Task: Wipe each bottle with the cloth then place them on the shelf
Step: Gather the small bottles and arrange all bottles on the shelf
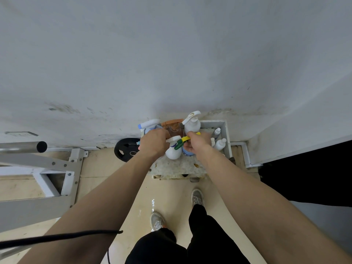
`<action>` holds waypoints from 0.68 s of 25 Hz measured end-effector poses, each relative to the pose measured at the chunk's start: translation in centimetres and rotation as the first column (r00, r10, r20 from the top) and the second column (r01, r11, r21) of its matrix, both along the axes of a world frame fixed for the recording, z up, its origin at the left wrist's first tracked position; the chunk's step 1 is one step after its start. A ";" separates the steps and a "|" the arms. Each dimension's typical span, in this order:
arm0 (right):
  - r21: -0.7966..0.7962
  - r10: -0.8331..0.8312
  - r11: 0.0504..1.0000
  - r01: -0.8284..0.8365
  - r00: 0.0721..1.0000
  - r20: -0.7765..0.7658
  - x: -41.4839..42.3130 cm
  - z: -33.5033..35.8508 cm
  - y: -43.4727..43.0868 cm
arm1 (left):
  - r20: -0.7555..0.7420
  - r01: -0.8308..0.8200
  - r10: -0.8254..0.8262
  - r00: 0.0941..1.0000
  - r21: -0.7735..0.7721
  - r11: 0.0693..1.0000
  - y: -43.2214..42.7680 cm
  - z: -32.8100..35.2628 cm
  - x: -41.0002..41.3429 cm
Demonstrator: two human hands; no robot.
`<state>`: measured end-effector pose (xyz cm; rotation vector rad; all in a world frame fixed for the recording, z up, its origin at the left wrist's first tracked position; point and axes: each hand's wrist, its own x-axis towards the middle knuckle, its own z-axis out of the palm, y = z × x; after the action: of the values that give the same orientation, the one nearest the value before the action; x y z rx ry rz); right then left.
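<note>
Gripping the white spray bottle (173,152) with the left hand (154,142), clutching the yellow-trigger bottle (183,141) with the right hand (199,143), both on the crowded shelf (177,166). Probably keeping them upright among neighbours. No cloth visible.

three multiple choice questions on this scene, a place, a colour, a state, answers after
1. Where is the round black weight plate? A on the floor by the wall, left of the low speckled-top shelf; B on that shelf; C in a hand.
2. The trigger on the blue plastic bottle is: A red; B yellow and green; C black.
3. The left hand is: A flat on the floor; B gripping the white plastic spray bottle; C hanging down.
Answers: A, it sits at the wall's foot; B, both colours show by the right hand; B, its fingers curl over the spray head.
</note>
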<state>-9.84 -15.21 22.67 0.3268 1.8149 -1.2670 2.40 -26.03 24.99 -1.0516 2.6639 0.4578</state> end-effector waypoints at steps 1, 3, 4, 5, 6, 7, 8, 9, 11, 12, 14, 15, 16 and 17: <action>-0.008 -0.002 1.000 0.002 1.000 0.003 0.0 0.1 -0.1 | 0.003 -0.001 0.001 1.000 0.002 1.000 -0.1 0.0 0.0; -0.024 0.002 1.000 -0.002 1.000 0.017 -0.1 0.2 -0.1 | 0.009 -0.002 0.002 1.000 0.022 1.000 -0.1 0.2 -0.1; -0.031 0.013 0.999 -0.013 1.000 0.019 -0.1 0.3 0.0 | 0.014 -0.002 0.002 1.000 0.031 1.000 -0.1 0.3 -0.1; -0.032 0.036 0.999 -0.035 0.999 0.014 -0.2 0.5 0.1 | 0.020 -0.001 0.001 1.000 0.042 0.999 -0.1 0.5 -0.2; -0.022 0.070 0.997 -0.070 0.998 -0.002 -0.3 0.5 0.2 | 0.017 0.002 -0.003 1.000 0.051 0.999 0.0 0.8 -0.3; -0.003 0.106 0.994 -0.106 0.994 -0.023 -0.3 0.7 0.4 | 0.003 0.012 -0.012 1.000 0.060 0.998 0.1 1.2 -0.4; 0.017 0.134 0.991 -0.133 0.990 -0.047 -0.6 0.9 0.8 | -0.033 0.032 -0.029 0.999 0.069 0.997 0.2 1.7 -0.6; 0.032 0.146 0.989 -0.144 0.987 -0.067 -1.0 1.3 1.3 | -0.077 0.051 -0.045 0.996 0.086 0.995 0.4 2.3 -1.0; 0.040 0.126 0.992 -0.122 0.987 -0.103 -2.5 1.9 2.8 | -0.151 0.101 -0.085 0.985 0.100 0.990 0.8 3.6 -2.2; 0.041 0.108 0.994 -0.104 0.986 -0.127 -3.6 2.2 3.7 | -0.154 0.118 -0.102 0.983 0.100 0.988 1.0 4.0 -3.1; 0.055 0.070 0.997 -0.061 0.983 -0.169 -6.1 2.9 5.7 | -0.139 0.146 -0.132 0.981 0.097 0.985 1.8 4.6 -5.2; 0.069 0.063 0.996 -0.050 0.979 -0.193 -7.3 3.1 6.4 | -0.138 0.159 -0.143 0.980 0.106 0.982 2.3 4.7 -6.3; 0.086 0.071 0.995 -0.053 0.973 -0.220 -8.5 3.1 7.0 | -0.141 0.176 -0.160 0.977 0.109 0.978 2.9 4.7 -7.3; 0.108 0.096 0.992 -0.071 0.964 -0.249 -9.6 3.1 7.5 | -0.146 0.199 -0.182 0.972 0.113 0.973 3.6 4.5 -8.6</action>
<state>-19.41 -7.69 25.73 0.1439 2.0898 -1.2068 -6.16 -22.44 29.47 -0.7430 2.7754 0.6700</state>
